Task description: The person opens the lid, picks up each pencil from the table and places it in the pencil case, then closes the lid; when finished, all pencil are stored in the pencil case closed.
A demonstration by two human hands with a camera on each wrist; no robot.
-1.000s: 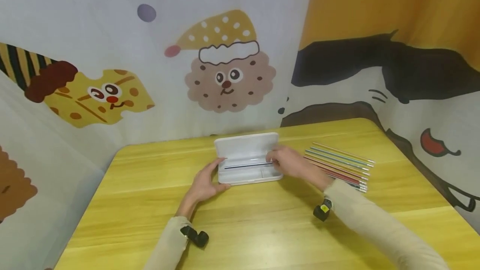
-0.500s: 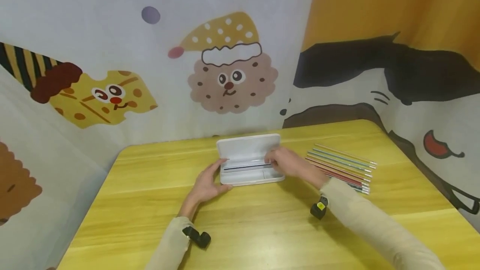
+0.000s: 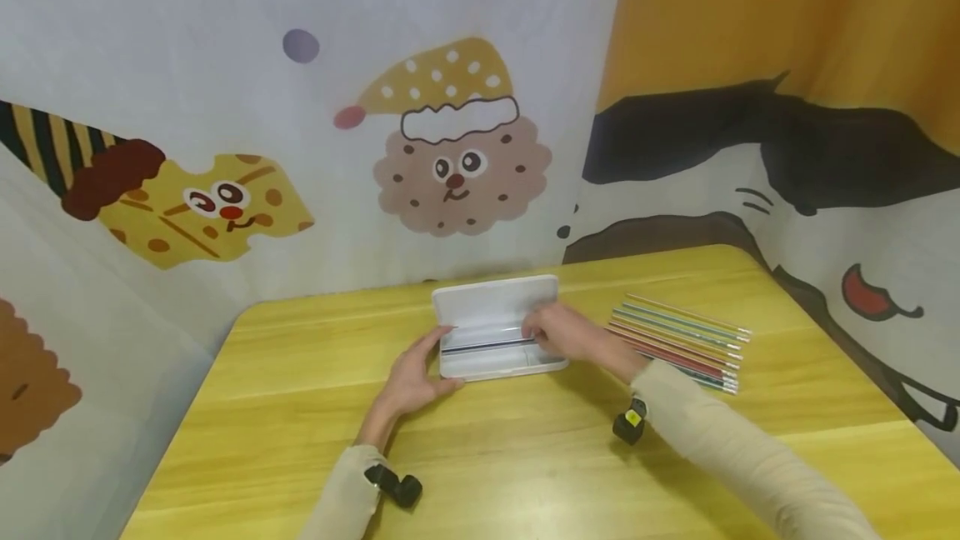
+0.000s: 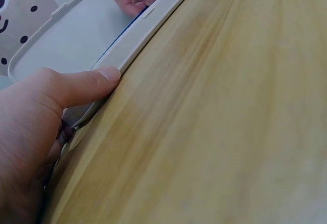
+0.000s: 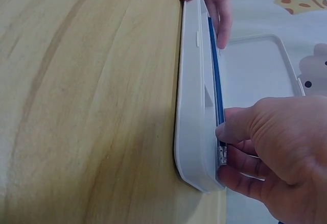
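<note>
A white pencil case (image 3: 480,372) stands on the table with its lid (image 3: 487,300) raised. My left hand (image 3: 411,375) grips the case's left end, thumb on the front wall and fingers toward the hinge side. In the right wrist view, my right hand (image 5: 278,145) pinches a dark blue pencil (image 5: 214,66) near its metal-ringed end. This pencil lies lengthwise along the case, at or just inside its opening. In the head view, my right hand (image 3: 566,332) covers the pencil's right end.
Several coloured pencils (image 3: 682,340) lie side by side on the wooden table (image 3: 525,457), right of the case, their eraser ends pointing right. My right forearm passes over part of them. A cartoon-printed curtain (image 3: 337,215) hangs behind the table's back edge.
The blue pencil has shifted slightly left and toward the front of the case, with my right hand still on its end. My left hand has kept its hold on the case.
</note>
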